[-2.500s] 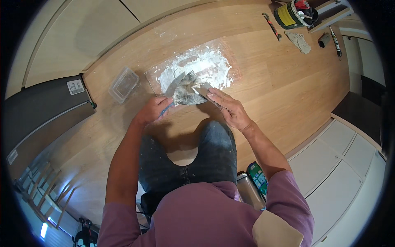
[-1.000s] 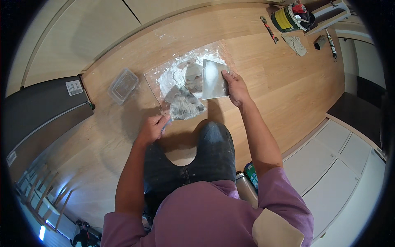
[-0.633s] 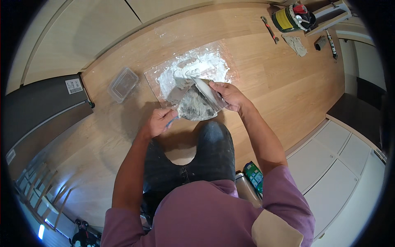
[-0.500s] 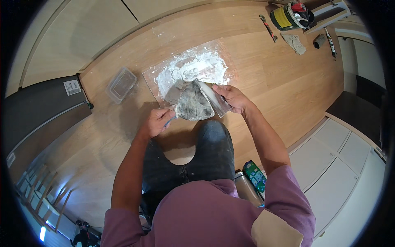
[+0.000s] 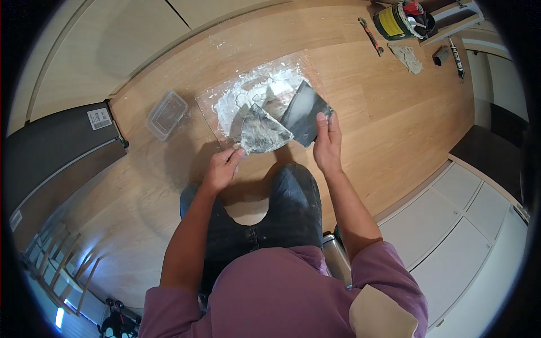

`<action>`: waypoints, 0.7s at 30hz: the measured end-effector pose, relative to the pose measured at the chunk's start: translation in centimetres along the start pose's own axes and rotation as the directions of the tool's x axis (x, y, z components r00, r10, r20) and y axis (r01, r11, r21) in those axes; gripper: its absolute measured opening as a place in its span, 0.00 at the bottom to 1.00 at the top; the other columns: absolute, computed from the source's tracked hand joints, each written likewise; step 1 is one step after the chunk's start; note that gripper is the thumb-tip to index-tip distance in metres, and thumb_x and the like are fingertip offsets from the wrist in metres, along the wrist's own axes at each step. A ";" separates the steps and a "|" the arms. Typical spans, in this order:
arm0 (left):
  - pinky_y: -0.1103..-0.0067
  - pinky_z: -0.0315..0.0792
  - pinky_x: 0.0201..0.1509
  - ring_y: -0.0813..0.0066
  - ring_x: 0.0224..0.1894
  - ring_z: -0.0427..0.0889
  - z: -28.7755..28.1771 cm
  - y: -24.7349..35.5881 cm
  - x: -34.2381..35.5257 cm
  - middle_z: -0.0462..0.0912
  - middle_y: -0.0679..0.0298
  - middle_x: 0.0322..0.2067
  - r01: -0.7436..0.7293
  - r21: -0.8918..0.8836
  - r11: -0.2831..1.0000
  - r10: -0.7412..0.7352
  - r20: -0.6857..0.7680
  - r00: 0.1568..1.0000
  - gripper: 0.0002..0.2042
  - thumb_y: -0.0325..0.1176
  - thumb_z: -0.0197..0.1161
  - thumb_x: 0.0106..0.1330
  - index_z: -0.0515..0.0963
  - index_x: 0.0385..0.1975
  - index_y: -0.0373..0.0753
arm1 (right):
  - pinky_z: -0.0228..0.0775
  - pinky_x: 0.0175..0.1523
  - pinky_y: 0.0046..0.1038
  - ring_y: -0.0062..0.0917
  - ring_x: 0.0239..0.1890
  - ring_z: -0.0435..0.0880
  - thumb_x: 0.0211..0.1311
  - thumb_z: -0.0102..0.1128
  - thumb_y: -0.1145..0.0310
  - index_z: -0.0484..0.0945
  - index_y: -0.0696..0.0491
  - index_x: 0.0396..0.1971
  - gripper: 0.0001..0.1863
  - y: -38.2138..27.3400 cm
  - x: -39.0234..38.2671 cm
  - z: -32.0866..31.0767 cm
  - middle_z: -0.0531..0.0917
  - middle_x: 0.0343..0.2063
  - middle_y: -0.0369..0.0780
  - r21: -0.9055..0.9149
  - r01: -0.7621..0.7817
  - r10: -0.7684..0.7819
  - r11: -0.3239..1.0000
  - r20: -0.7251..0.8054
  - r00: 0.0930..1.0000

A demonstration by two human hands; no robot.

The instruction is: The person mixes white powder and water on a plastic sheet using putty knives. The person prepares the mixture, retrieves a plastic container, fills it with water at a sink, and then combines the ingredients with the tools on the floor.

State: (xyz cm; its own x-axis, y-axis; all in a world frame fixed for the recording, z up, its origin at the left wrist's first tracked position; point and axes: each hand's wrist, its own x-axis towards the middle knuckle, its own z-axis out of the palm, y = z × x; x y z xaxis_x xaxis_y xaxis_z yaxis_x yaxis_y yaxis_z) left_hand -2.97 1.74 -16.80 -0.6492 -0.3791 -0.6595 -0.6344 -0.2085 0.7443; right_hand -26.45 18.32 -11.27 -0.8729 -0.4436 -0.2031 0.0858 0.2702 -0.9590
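My left hand is closed round the handle end of a trowel, whose broad pointed blade is smeared grey and white. Between thumb and fingers, my right hand grips a flat, dark grey rectangular plate by its right edge. The plate is tilted beside the trowel's right edge, and both are above a heap of white paste. The paste is spread over a clear sheet lying on the wooden floor, partly hidden by the two tools.
A clear plastic tub stands left of the sheet. At the far right are a yellow and black bucket with tools, a red and black wrench, a rag and a sealant tube. White cabinets line the right.
My right hand has moved right and turned the plate so its dark broad face shows. The trowel has shifted slightly up and left, with my left hand still on it.
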 end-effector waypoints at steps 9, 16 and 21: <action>0.81 0.60 0.19 0.86 0.17 0.67 0.5 1.7 1.8 0.71 0.72 0.17 0.016 -0.104 0.994 -0.012 0.043 0.999 0.20 0.49 0.58 0.78 0.81 0.32 0.37 | 0.74 0.37 0.32 0.24 0.28 0.79 0.82 0.47 0.59 0.76 0.59 0.49 0.18 0.6 -3.5 1.7 0.82 0.26 0.40 -0.140 -0.002 0.025 0.990 0.162 0.987; 0.77 0.65 0.24 0.81 0.20 0.70 -0.5 2.4 3.8 0.74 0.69 0.19 -0.065 0.051 0.997 0.071 -0.136 0.988 0.23 0.51 0.59 0.77 0.83 0.32 0.34 | 0.75 0.42 0.34 0.44 0.32 0.83 0.79 0.52 0.66 0.77 0.59 0.55 0.15 3.0 -6.1 0.8 0.84 0.31 0.49 -0.398 -0.027 0.110 0.917 0.189 0.976; 0.68 0.72 0.36 0.65 0.25 0.77 -1.3 3.0 2.5 0.80 0.56 0.22 -0.063 0.316 0.947 0.150 -0.260 0.954 0.23 0.50 0.60 0.75 0.83 0.32 0.32 | 0.69 0.59 0.44 0.42 0.53 0.78 0.65 0.61 0.75 0.79 0.45 0.62 0.25 0.2 -5.1 -0.5 0.82 0.52 0.44 -0.651 0.439 -0.315 0.620 0.306 0.898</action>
State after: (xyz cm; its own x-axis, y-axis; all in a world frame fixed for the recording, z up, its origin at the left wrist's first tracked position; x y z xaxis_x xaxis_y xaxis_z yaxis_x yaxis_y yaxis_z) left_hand -5.95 -1.00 -16.13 -0.6055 -0.6273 -0.4898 -0.6922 0.1114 0.7130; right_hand -22.25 21.06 -10.32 -0.6641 -0.7453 0.0588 -0.6425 0.5287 -0.5547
